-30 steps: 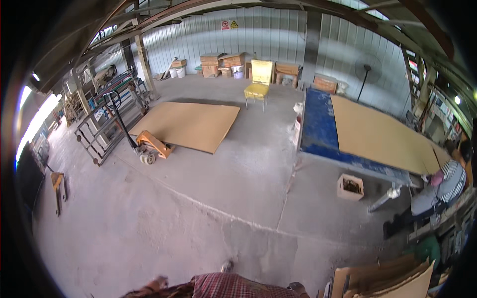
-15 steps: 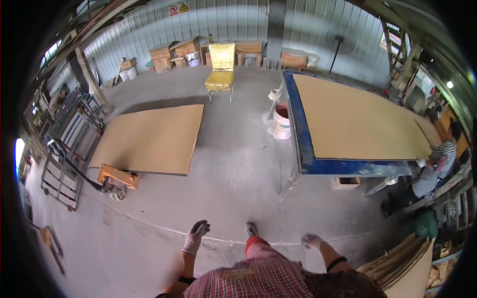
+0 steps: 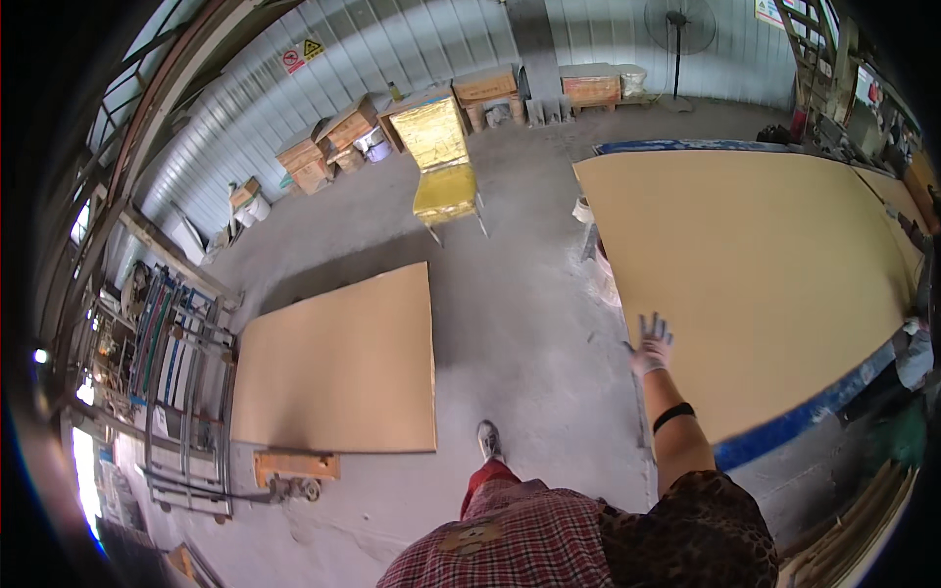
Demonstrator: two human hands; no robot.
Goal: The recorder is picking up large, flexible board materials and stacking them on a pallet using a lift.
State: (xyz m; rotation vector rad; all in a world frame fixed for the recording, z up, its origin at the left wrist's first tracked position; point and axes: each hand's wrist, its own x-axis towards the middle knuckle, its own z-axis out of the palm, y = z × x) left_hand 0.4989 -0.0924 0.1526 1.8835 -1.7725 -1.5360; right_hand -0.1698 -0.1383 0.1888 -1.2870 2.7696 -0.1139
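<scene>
My right hand [image 3: 652, 345], in a pale glove, reaches forward with its fingers spread and holds nothing. It is at the left edge of a large tan board [image 3: 755, 284]; whether it touches the board I cannot tell. The board covers most of a blue table [image 3: 784, 419], whose blue border shows along the near and far sides. My left hand is out of view. At the table's right end stands another person [image 3: 916, 353], mostly cut off by the dark rim.
A tan board stack [image 3: 338, 363] lies low on the left, with an orange pallet jack [image 3: 297, 465] at its near side and a metal rack [image 3: 186, 412] beside it. A yellow chair [image 3: 444, 191] stands ahead; boxes [image 3: 348, 122] and a fan [image 3: 678, 49] line the back wall.
I have moved forward, closer to the blue table. My right hand has risen to the board's left edge; my left hand has left view. The board now covers the table's left blue border.
</scene>
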